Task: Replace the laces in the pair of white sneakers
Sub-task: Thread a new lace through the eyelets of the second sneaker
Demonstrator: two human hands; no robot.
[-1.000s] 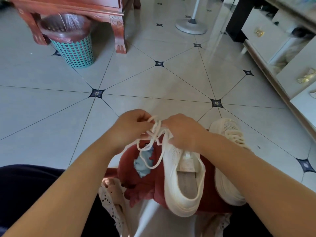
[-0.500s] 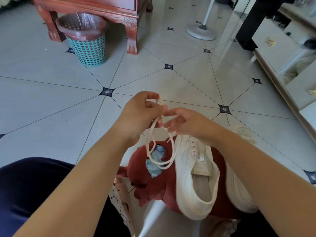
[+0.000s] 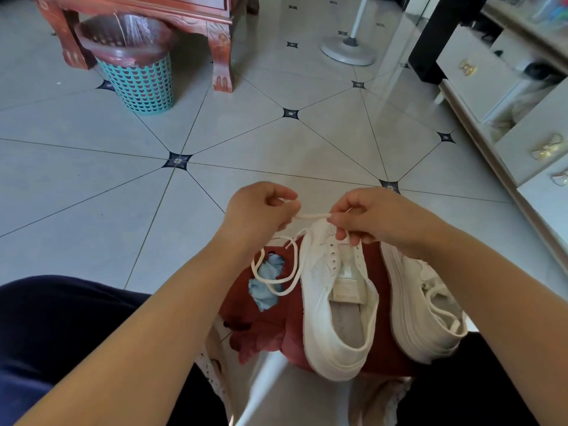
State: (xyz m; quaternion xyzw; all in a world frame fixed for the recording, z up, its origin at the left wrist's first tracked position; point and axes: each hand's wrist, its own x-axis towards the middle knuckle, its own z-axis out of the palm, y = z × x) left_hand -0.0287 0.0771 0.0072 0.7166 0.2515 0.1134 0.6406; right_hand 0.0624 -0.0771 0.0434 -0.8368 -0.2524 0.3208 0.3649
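Left hand [image 3: 261,210] pinches a white shoelace [image 3: 310,216], stretched straight across to the right hand [image 3: 368,216], which pinches it over the toe of an unlaced white sneaker [image 3: 335,318]. The slack loops below the left hand. The sneaker rests on a dark red cloth [image 3: 264,315], with the laced sneaker [image 3: 424,312] just right. On the grey tiled floor [image 3: 276,142], far left, stands a teal wastebasket [image 3: 141,81].

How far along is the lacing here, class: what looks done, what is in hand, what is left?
Done: the middle sneaker has bare upper eyelets. In hand: the left hand and right hand pinch the white lace taut over its toe. Left: thread those eyelets; the right sneaker is laced, old or new I cannot tell.
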